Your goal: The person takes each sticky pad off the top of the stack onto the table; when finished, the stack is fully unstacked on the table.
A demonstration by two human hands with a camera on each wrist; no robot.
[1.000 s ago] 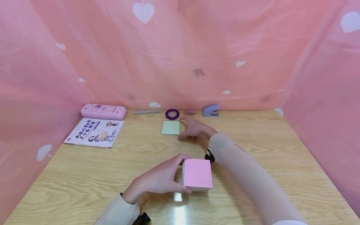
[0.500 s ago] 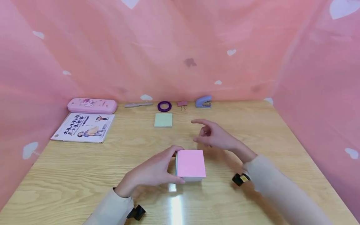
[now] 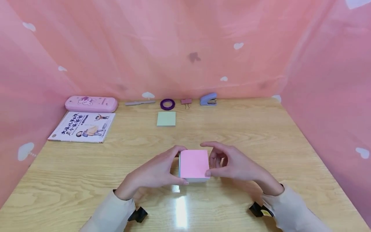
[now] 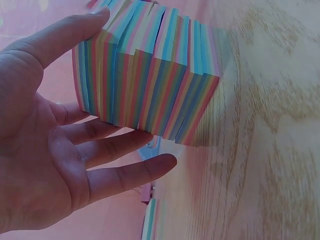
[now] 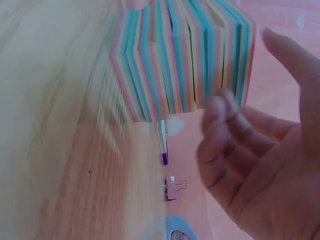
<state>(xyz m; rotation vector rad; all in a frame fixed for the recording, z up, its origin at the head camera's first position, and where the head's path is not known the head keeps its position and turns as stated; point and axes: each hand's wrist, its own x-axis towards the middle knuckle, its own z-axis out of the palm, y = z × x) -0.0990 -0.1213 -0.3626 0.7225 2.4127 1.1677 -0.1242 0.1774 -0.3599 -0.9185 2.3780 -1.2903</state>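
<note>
glossy wood table (image 3: 261, 138), matt paper note block (image 3: 193, 162)

The person is wearing pale cream long sleeves on both arms; a small black device, possibly a camera mount, is sitting under each wrist.

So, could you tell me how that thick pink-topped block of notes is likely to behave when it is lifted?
The note block is many loose-looking coloured layers, already stepped in the left wrist view, so it may shear or fan. It looks squat and flat-based, unlikely to roll. With the left hand and right hand on opposite sides, it should probably lift together.
</note>
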